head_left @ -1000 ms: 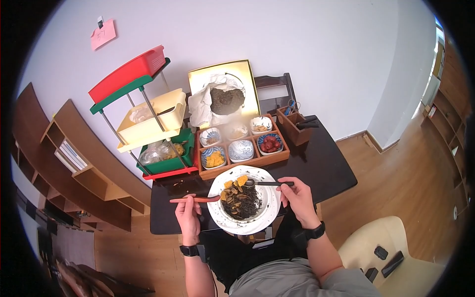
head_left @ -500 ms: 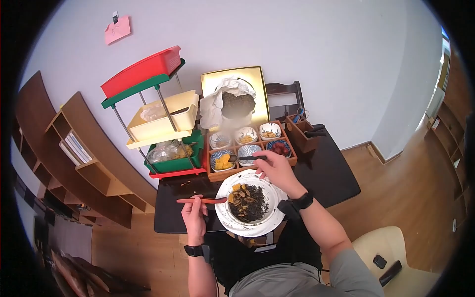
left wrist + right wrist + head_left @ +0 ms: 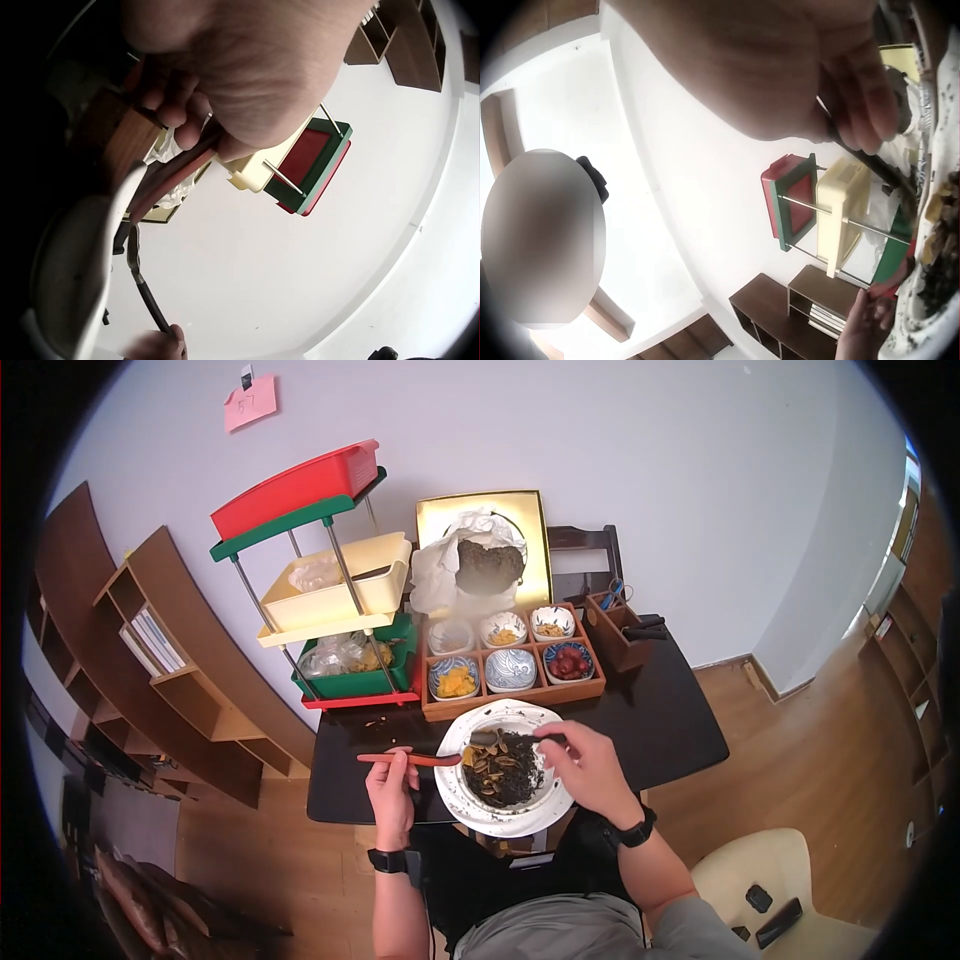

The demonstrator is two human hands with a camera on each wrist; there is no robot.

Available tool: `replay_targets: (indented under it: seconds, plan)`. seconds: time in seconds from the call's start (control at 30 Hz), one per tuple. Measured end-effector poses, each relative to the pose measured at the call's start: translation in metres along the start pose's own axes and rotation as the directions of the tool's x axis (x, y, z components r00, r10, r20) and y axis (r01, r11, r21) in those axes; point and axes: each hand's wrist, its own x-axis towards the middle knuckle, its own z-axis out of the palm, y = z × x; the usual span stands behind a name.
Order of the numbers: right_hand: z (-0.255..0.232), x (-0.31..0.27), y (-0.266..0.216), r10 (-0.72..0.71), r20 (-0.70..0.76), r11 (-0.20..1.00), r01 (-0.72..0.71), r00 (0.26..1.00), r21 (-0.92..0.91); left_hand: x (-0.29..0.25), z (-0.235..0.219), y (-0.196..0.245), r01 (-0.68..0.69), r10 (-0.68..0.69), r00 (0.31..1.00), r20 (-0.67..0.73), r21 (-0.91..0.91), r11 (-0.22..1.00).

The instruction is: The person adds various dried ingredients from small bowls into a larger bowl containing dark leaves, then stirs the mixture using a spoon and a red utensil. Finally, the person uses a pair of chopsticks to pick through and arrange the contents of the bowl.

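Observation:
My left hand (image 3: 392, 795) grips a reddish stick-like utensil (image 3: 400, 759), its tip at the left rim of a white bowl (image 3: 447, 800) with a wide brim. Inside the bowl lie dark shredded leaves (image 3: 515, 785), several brown dried slices (image 3: 488, 764) and some yellow pieces (image 3: 468, 757). My right hand (image 3: 590, 768) pinches the black handle of a spoon (image 3: 525, 739), held low across the bowl's far side. In the left wrist view the spoon's metal head (image 3: 133, 251) points toward the red utensil's end (image 3: 142, 206).
Beyond the bowl stands a wooden compartment tray (image 3: 470, 709) of small dishes, including yellow pieces (image 3: 455, 681) and red dates (image 3: 569, 663). A tiered rack (image 3: 345, 575) rises at left. Behind are a gold box (image 3: 545, 540) with paper-wrapped dark matter and a wooden holder (image 3: 618, 642) with scissors.
My right hand took the spoon from the white bowl to the dish of yellow pieces, then back over the bowl. The left hand keeps its hold on the red utensil at the rim.

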Motion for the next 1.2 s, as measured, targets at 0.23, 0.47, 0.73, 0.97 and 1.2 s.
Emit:
replay_targets:
  seconds: [0.23,0.47,0.73,0.97,1.2]
  plan:
    - [-0.004,-0.036,0.015,0.096,-0.160,0.991,-0.110,0.982,-0.077,0.000,0.001,0.001,0.000,0.000,1.000,-0.003,0.029,1.000]
    - [-0.011,-0.037,0.017,0.029,-0.172,1.000,-0.029,0.985,0.005,0.000,0.002,0.002,-0.003,0.003,1.000,0.007,0.017,1.000]
    - [0.009,-0.010,0.036,-0.077,-0.113,0.996,0.072,0.991,-0.044,-0.001,0.002,0.003,0.013,-0.013,1.000,-0.003,0.029,1.000]
    - [-0.011,-0.008,0.036,-0.064,-0.070,0.995,0.059,0.995,-0.079,-0.001,0.001,0.003,-0.004,0.004,1.000,0.014,0.019,1.000]
    - [-0.011,-0.004,0.033,-0.087,-0.120,0.995,0.080,0.989,-0.065,-0.002,0.003,0.005,0.003,-0.003,1.000,0.006,0.013,1.000]
